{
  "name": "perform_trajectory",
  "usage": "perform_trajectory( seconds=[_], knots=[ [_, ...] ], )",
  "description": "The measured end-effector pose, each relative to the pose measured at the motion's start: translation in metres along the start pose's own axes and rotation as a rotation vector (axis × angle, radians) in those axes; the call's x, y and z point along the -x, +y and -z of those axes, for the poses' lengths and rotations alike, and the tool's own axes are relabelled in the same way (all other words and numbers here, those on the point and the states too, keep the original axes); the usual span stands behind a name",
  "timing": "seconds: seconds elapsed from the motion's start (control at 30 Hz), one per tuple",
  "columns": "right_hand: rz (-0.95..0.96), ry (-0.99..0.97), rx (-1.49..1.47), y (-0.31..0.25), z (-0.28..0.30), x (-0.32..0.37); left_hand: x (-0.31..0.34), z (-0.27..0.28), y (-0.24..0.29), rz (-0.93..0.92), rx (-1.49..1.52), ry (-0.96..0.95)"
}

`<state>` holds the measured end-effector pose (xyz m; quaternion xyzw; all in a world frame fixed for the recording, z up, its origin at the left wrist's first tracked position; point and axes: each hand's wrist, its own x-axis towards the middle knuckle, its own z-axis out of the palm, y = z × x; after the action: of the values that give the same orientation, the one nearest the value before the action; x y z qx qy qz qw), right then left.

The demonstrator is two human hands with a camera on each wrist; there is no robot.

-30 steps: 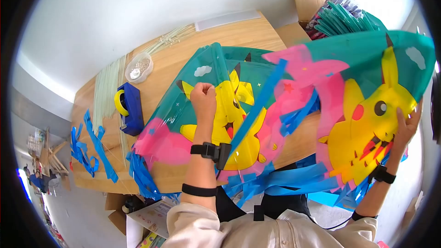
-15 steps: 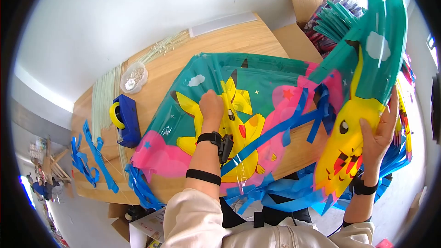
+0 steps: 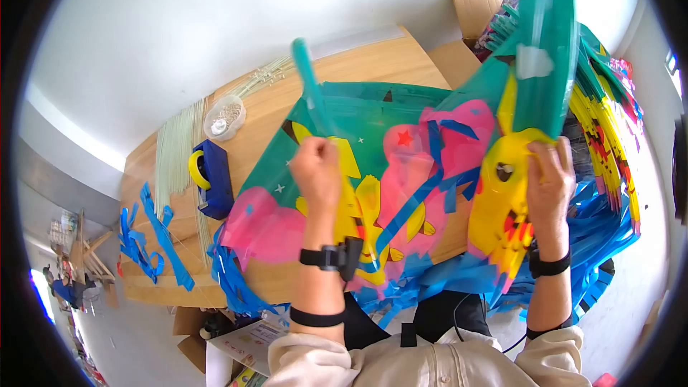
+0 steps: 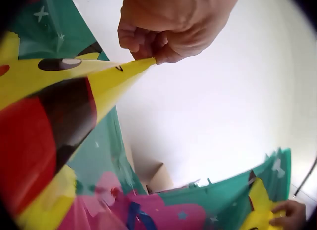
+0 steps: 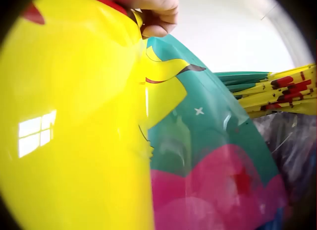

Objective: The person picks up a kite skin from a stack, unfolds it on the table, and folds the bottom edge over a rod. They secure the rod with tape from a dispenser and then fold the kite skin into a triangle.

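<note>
A thin plastic kite [image 3: 423, 104], green with pink shapes and two yellow cartoon characters, spreads over the table and out to the right. My left hand [image 3: 315, 170] pinches a yellow fold of its film, drawn up to a peak at the fingertips in the left wrist view. On the right, my right hand [image 3: 552, 172] holds another yellow part, where the kite hangs folded into a narrow upright strip. In the right wrist view those fingers [image 5: 157, 29] grip the film's top edge. Blue ribbon strips [image 3: 410, 208] lie across the kite's middle.
The wooden table [image 3: 358, 61] also carries a blue tape dispenser [image 3: 215, 175], a bowl of small parts [image 3: 224, 116], pale thin rods [image 3: 175, 147] and loose blue ribbons [image 3: 166, 240]. Folded kites [image 3: 605, 136] hang at right, before a cardboard box [image 3: 453, 61].
My right hand has moved left, and the kite's right part has folded from spread out into a narrow strip. My left hand has lifted its fold, raising a green ridge.
</note>
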<state>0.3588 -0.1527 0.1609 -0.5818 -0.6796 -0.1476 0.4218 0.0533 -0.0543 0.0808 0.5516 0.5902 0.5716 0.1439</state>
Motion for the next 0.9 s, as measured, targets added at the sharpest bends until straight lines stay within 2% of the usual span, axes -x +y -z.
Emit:
perform_trajectory(
  seconds=[0.07, 0.1, 0.17, 0.27, 0.37, 0.47, 0.5, 0.53, 0.57, 0.6, 0.63, 0.7, 0.73, 0.8, 0.83, 0.9],
  knots=[
    [0.064, -0.135, -0.07, -0.028, -0.008, 0.002, 0.018, -0.016, 0.034, -0.083, 0.146, -0.06],
    [0.018, -0.229, -0.176, -0.047, -0.008, 0.001, 0.029, -0.022, 0.055, -0.096, 0.209, -0.101],
    [-0.002, -0.282, -0.269, -0.064, -0.019, 0.009, 0.049, -0.037, 0.088, -0.128, 0.331, -0.181],
    [-0.011, -0.284, -0.24, -0.066, -0.029, 0.019, 0.072, -0.049, 0.12, -0.109, 0.49, -0.301],
    [-0.04, -0.179, -0.32, -0.047, -0.025, 0.021, 0.071, -0.049, 0.128, -0.211, 0.604, -0.394],
    [-0.189, -0.204, -0.488, -0.028, -0.012, 0.018, 0.065, -0.035, 0.118, -0.158, 0.548, -0.406],
    [-0.218, -0.191, -0.57, -0.024, -0.008, 0.015, 0.062, -0.038, 0.104, -0.156, 0.51, -0.282],
    [-0.257, -0.221, -0.646, -0.01, -0.006, 0.019, 0.051, -0.041, 0.092, -0.236, 0.481, -0.108],
    [-0.297, -0.251, -0.72, 0.006, -0.003, 0.025, 0.045, -0.037, 0.081, -0.141, 0.397, -0.071],
    [-0.321, -0.293, -0.736, 0.015, 0.003, 0.026, 0.037, -0.035, 0.073, -0.199, 0.207, 0.011],
    [-0.32, -0.288, -0.726, 0.023, 0.006, 0.029, 0.031, -0.033, 0.065, -0.221, 0.108, 0.006],
    [-0.385, -0.294, -0.793, 0.036, 0.008, 0.033, 0.022, -0.037, 0.052, -0.113, 0.289, -0.189],
    [-0.41, -0.301, -0.816, 0.036, 0.01, 0.032, 0.02, -0.036, 0.052, -0.119, 0.3, -0.192],
    [-0.408, -0.287, -0.826, 0.046, 0.011, 0.038, 0.016, -0.031, 0.058, 0.229, 0.52, -0.522],
    [-0.408, -0.281, -0.847, 0.049, 0.011, 0.039, 0.011, -0.026, 0.06, 0.227, 0.529, -0.525],
    [-0.453, -0.203, -0.812, 0.048, 0.014, 0.036, 0.003, -0.016, 0.063, 0.067, 0.238, -0.96]
  ],
)
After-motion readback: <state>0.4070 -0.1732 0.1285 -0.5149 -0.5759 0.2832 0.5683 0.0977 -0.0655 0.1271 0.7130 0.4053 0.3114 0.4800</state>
